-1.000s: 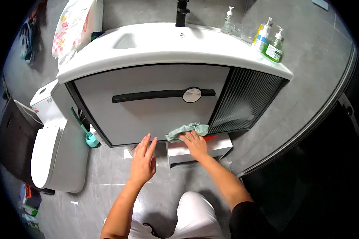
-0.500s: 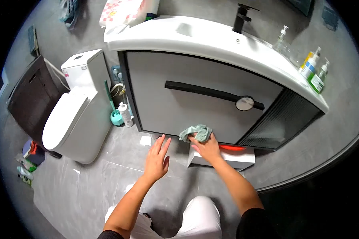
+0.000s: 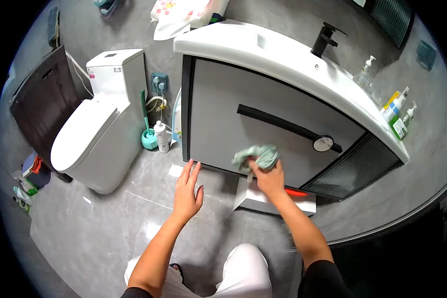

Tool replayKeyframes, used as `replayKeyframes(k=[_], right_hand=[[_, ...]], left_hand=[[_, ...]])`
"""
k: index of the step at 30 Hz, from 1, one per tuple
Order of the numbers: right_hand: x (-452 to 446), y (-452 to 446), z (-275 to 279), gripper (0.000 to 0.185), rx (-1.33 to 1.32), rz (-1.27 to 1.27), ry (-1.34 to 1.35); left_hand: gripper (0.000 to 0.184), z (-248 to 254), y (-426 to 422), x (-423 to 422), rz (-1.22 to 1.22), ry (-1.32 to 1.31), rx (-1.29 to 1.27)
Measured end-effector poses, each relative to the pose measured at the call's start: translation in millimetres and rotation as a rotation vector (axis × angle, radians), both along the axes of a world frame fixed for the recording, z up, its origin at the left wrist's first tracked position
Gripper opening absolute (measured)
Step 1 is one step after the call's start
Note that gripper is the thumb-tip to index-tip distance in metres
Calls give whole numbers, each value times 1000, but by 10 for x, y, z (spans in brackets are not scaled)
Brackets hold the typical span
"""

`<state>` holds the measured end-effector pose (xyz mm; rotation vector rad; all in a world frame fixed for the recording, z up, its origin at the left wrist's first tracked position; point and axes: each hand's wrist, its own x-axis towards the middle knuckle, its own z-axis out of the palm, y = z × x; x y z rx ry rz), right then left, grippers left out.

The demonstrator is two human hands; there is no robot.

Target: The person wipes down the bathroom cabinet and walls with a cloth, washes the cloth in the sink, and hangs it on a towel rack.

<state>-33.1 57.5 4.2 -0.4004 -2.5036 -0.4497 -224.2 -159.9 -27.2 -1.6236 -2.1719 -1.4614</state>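
A crumpled pale green cloth [image 3: 259, 155] is gripped in my right hand [image 3: 269, 178], held against or just in front of the lower part of the grey cabinet front [image 3: 216, 114]. Motion blurs the cloth, so firm contact is hard to confirm. My left hand [image 3: 186, 193] holds nothing; its fingers are stretched out near the cabinet's bottom left edge. Above the cloth runs a long black handle [image 3: 275, 121], with a round pale disc [image 3: 323, 143] near its right end.
A white sink [image 3: 288, 54] with a black faucet [image 3: 324, 39] tops the cabinet; pump bottles [image 3: 398, 126] stand at its right end. Below sits a low white box [image 3: 256, 197]. To the left are a toilet [image 3: 107, 129], a toilet brush [image 3: 148, 138] and a white bottle [image 3: 161, 138].
My right hand and the cloth have shifted slightly right and up along the cabinet front. My left hand has moved a little left. The camera view has turned, so the cabinet appears farther right.
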Motion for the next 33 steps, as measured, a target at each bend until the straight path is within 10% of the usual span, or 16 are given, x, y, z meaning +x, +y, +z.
replayKeyframes(k=[5,9,15,21,28,31,33], right_hand=[[-848,-179,-47,41,102,100,108],[-681,-59,-626,45,195,253,-337],[-1332,-438,367,51,63,40,76],[-1165,-216,-475,41,202,312,-278],[-1713,-490,661,47,65,129,89],[-1715,-480,424,37,-311,357,-54],[-1548,-394,228,33,45,499,-354]], left_hand=[[74,-93,27,-33,62,-22,31],[75,-178,-95,-111,85,-49,26],[74,-336,-210,-244,141,-116,27],[74,-323,-237,-262,161,-112,34],[74,-152,-66,-327,114,-272,108],[71,205,-134,-352,118,-390,75],[70,488,-176,-413,139,-413,60]])
